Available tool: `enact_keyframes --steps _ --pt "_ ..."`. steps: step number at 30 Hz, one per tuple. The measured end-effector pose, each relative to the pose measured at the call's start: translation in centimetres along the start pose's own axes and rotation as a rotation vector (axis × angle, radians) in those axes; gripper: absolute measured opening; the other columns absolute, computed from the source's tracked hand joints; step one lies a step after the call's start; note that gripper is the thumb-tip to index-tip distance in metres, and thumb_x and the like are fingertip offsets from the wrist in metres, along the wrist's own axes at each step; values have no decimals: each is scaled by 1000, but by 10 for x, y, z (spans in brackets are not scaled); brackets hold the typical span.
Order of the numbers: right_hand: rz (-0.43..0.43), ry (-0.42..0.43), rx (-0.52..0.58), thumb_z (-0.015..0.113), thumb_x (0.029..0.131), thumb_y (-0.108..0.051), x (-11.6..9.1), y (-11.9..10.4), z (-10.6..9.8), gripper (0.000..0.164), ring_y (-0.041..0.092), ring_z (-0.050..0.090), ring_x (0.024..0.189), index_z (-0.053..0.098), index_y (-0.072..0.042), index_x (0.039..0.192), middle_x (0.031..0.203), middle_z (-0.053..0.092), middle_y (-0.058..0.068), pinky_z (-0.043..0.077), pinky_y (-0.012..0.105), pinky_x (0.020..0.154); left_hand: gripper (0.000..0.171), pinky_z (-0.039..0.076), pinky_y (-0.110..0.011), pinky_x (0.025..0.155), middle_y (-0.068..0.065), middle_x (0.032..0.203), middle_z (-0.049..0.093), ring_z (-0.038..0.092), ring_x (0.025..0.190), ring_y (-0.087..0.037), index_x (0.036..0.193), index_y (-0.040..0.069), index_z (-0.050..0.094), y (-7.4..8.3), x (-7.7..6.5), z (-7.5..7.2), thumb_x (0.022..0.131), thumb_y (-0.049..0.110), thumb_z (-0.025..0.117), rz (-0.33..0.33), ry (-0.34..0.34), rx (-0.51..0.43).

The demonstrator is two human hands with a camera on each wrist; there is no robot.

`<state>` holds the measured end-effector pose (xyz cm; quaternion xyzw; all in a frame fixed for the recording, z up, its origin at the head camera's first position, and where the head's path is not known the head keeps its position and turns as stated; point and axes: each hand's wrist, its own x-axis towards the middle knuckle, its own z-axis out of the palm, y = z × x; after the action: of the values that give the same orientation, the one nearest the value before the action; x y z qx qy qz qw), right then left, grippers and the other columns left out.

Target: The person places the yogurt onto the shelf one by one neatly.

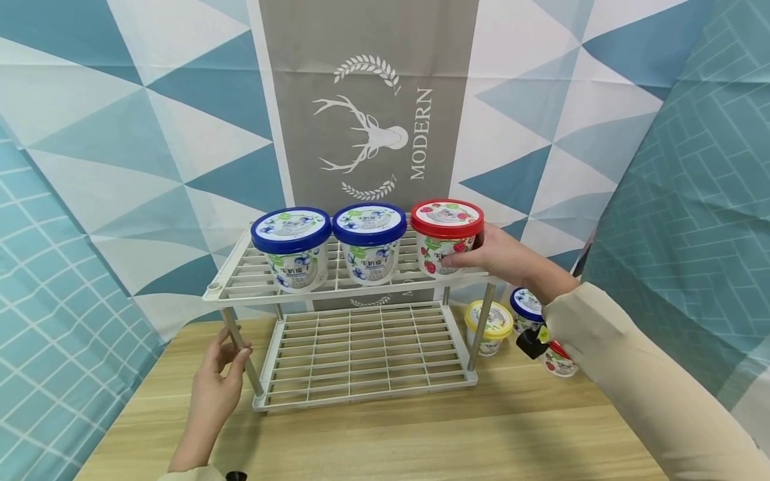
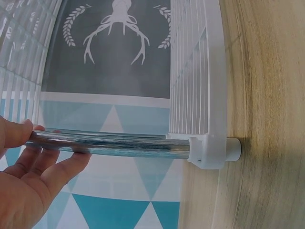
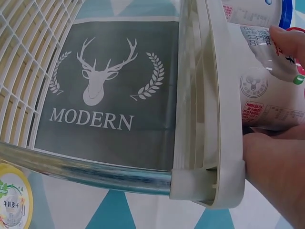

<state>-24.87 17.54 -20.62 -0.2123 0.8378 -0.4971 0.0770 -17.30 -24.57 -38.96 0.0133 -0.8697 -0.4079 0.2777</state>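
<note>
My right hand (image 1: 502,257) grips a red-lidded tub (image 1: 445,240) at the right end of the upper shelf (image 1: 240,284) of a white two-tier rack. Its thumb lies across the printed front, and the other fingers are behind the tub. Two blue-lidded tubs stand to the left of it, the nearer (image 1: 369,244) in the middle and the other (image 1: 293,250) at the left end. With thumb and fingers my left hand (image 1: 219,374) holds the rack's front left metal post (image 2: 119,145), just below the upper shelf.
Right of the rack, on the wooden table (image 1: 421,441), stand a yellow-lidded tub (image 1: 490,327), a blue-lidded tub (image 1: 525,307) and another red-lidded tub (image 1: 559,361), partly behind my right sleeve. The rack's lower shelf (image 1: 367,351) is a white grid. A patterned cloth (image 1: 373,40) hangs behind.
</note>
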Motion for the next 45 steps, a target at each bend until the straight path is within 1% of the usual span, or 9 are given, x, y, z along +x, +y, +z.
enact_keyframes --steps 3,10,13,17,21,27,36,39,45 --pt "-4 -9 2 70 83 -11 0 0 0 65 34 46 124 36 -8 138 135 47 16 39 51 102 44 31 0 76 -13 106 65 56 90 4 137 7 40 0 0 0 96 13 53 -3 2 5" --pt "0 -12 52 69 83 -8 -1 -1 0 69 34 43 127 31 -8 140 138 43 16 38 51 103 42 32 -1 75 -12 105 65 50 88 13 136 8 41 0 0 1 96 13 52 -8 8 5" --pt "15 7 34 71 82 -13 -3 -1 0 72 34 42 127 30 -10 141 139 43 15 38 50 103 42 32 -1 76 -11 106 65 53 88 7 136 8 41 0 0 1 96 15 52 -15 11 9" --pt "27 47 -11 72 82 -20 -9 -2 -1 74 31 45 125 30 -13 141 137 45 12 41 48 101 43 33 -2 77 -10 107 65 52 88 10 137 10 40 0 0 1 96 16 52 -31 9 15" --pt "44 75 5 70 84 -22 -18 -4 -3 76 32 44 127 25 -11 144 140 44 14 40 49 102 42 34 -4 76 -10 107 65 49 88 14 137 10 40 1 0 1 97 16 51 -31 2 10" --pt "73 108 86 66 88 -23 -35 -6 -6 84 34 36 135 11 -12 150 147 36 16 32 54 107 42 32 0 75 -11 105 65 57 90 3 136 10 43 1 0 1 95 12 53 4 14 -1" --pt "96 221 30 64 87 -39 -57 -1 -9 79 33 37 133 21 -16 148 147 37 13 30 55 107 42 32 0 74 -11 106 64 57 91 3 137 10 42 0 0 1 96 15 52 -4 8 -2" --pt "88 270 6 62 88 -41 -65 5 -12 75 29 43 128 22 -16 148 145 38 13 34 51 106 43 33 -1 72 -9 105 63 56 91 5 137 11 41 0 0 1 96 16 52 -1 4 1" --pt "73 352 9 58 92 -38 -77 23 -19 66 3 53 109 27 -15 146 132 47 5 47 21 90 44 35 -4 73 0 101 63 49 88 18 138 12 40 -1 -1 0 96 15 53 -8 7 14"
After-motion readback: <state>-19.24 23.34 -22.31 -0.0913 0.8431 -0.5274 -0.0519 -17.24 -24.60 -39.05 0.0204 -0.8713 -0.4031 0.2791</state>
